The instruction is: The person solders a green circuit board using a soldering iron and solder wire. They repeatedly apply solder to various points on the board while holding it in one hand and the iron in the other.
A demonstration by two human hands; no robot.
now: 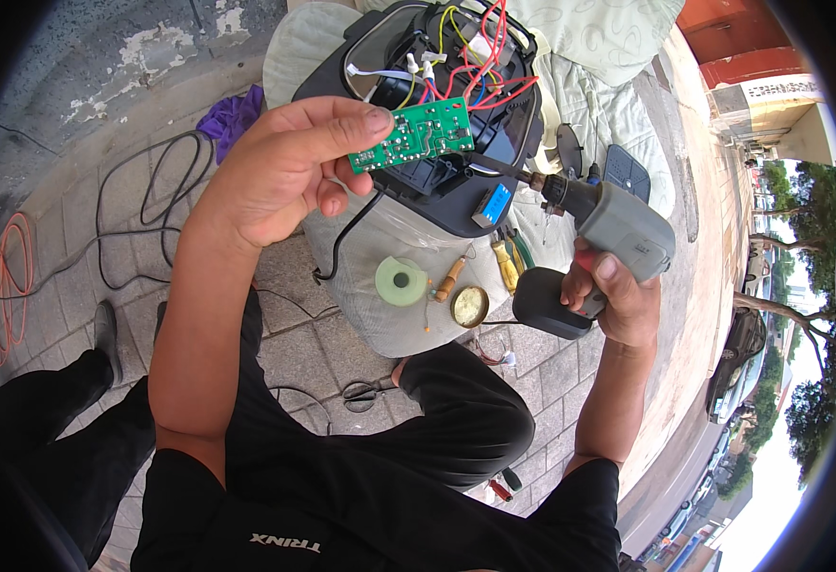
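Note:
Between the thumb and fingers of my left hand (pixel 289 162) is a green circuit board (pixel 399 148), its solder side turned up. It hangs over a black appliance housing (pixel 442 212), open at the top, with red and yellow wires (pixel 500 93) spilling out. Around the handle of a grey cordless drill (pixel 628 229) my right hand (pixel 625 303) is closed. The drill's long bit points left toward the housing, just right of the board; whether its tip touches anything is hidden. A blue block-shaped component (pixel 495 204) sits at the housing's near right corner.
On the cloth-covered support (pixel 365 319) lie a pale green tape roll (pixel 386 276), a wooden-handled tool (pixel 450 278), a round tin (pixel 468 307) and a yellow-handled tool (pixel 508 267). Black cable (pixel 103 229) loops across the paving. Another person's legs (pixel 65 400) stand at left. Scissors (pixel 360 395) lie below.

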